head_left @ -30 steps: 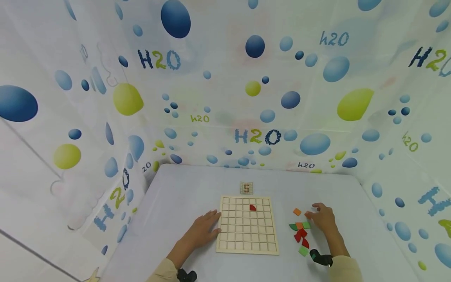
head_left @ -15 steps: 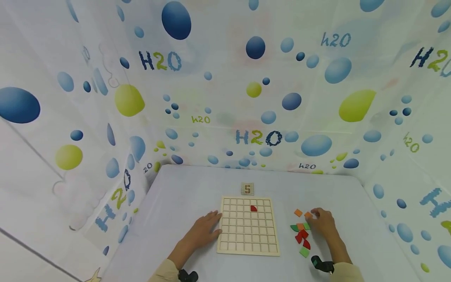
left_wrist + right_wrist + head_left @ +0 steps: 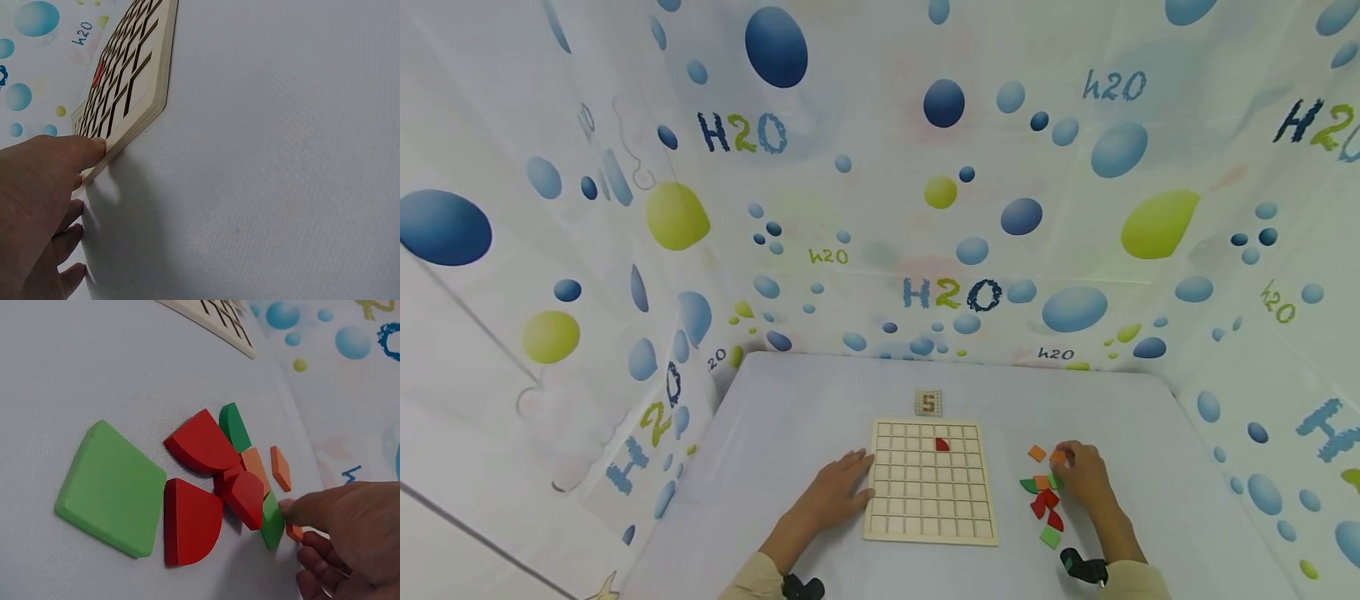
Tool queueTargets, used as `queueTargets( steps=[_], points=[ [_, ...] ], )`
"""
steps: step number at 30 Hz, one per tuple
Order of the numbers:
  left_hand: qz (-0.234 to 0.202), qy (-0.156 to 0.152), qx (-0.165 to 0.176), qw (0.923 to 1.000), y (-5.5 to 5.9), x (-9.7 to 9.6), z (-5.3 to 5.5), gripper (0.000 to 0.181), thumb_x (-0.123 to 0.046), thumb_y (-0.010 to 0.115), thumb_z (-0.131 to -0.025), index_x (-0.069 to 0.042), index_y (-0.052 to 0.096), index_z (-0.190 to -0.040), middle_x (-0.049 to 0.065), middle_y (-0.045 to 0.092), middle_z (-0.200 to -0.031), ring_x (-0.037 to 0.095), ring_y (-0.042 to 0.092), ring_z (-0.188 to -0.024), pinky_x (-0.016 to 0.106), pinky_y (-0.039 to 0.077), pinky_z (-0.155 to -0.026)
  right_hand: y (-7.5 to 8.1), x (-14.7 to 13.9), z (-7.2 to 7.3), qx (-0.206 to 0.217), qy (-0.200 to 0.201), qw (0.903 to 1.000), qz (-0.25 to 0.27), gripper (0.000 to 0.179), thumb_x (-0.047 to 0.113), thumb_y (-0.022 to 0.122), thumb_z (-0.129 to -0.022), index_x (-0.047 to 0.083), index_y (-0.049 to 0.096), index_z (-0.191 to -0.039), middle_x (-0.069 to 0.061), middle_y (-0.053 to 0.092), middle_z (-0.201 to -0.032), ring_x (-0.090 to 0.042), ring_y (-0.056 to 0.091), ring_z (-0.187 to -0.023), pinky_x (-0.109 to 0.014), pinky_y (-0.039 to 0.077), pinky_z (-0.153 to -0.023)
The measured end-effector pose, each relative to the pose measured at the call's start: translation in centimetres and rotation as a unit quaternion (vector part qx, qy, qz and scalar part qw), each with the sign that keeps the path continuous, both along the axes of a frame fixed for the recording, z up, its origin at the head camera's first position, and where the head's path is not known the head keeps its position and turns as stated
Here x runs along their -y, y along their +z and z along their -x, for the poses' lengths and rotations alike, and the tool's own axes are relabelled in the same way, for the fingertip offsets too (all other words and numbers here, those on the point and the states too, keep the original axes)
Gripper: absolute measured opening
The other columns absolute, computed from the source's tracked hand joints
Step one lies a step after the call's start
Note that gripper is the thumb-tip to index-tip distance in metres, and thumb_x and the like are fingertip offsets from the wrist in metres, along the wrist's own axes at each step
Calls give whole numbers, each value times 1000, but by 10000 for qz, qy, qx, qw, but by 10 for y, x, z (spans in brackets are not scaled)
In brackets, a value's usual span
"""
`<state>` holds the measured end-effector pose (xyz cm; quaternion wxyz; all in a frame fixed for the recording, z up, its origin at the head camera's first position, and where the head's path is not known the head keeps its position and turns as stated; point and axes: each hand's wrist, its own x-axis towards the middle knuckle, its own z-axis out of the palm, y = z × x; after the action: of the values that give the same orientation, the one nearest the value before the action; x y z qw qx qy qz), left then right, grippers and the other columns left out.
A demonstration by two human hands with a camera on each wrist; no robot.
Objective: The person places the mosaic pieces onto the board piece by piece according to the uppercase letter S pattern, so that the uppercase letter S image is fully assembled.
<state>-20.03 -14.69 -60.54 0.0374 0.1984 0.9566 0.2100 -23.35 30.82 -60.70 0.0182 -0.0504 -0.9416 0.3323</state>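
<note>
My left hand (image 3: 835,492) rests against the left edge of a wooden grid board (image 3: 917,536), its thumb and fingers touching the rim. One red quarter-circle tile (image 3: 942,445) sits in a cell in the board's upper part. To the right of the board, my right hand (image 3: 1084,475) pinches an orange square tile (image 3: 1057,457) between thumb and fingers at the tabletop; in the right wrist view this tile is partly hidden. Beside it lie another orange tile (image 3: 1037,452), a green quarter-circle (image 3: 235,428), several red quarter-circles (image 3: 192,522) and a light green square (image 3: 112,490).
A small card (image 3: 928,403) marked with an S-like or 5-like figure lies behind the board. The white table (image 3: 805,400) is enclosed by curtains (image 3: 865,200) printed with blue and yellow-green drops. Dark cameras are strapped to both wrists.
My right hand has come down and closed its fingertips on the orange square tile, which lay near the fingers before. My left hand stays at the board's edge.
</note>
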Motion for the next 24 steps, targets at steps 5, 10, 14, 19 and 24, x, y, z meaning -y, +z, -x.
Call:
queueTargets(
  steps=[5,10,14,19,24],
  points=[
    [43,12,4,10000,-3,1,0,61,-31,68,-102,-6,51,-155,18,50,-160,40,47,-149,61,40,-119,0,2,2,-53,39,9999,-151,25,0,65,-97,-14,66,-117,-30,62,-107,-39,60,-97,-59,56,-92],
    [54,20,-4,10000,-5,1,1,61,-32,68,-102,-7,51,-155,17,50,-161,39,46,-149,61,40,-119,5,2,6,24,16,9994,-357,24,3,67,-97,-15,66,-113,-28,62,-104,-37,61,-94,-57,57,-90],
    [78,60,7,10000,-3,0,0,61,-32,68,-102,-7,51,-155,17,50,-161,39,46,-149,60,40,-120,14,4,9,126,-25,9995,-295,26,6,67,-98,-14,67,-114,-27,63,-105,-37,61,-96,-57,57,-94],
    [65,103,30,9999,-1,-1,-1,61,-32,68,-102,-7,51,-155,17,50,-161,39,46,-149,60,39,-120,24,11,19,170,18,9998,-124,33,8,66,-99,-15,66,-123,-30,62,-110,-39,61,-99,-57,57,-96],
    [65,120,56,9999,-1,-1,-1,61,-32,68,-102,-7,51,-155,16,50,-160,39,46,-149,60,39,-120,26,28,35,279,315,9990,-154,34,9,68,-100,-12,67,-127,-28,63,-116,-38,61,-103,-55,58,-98]
  ],
)
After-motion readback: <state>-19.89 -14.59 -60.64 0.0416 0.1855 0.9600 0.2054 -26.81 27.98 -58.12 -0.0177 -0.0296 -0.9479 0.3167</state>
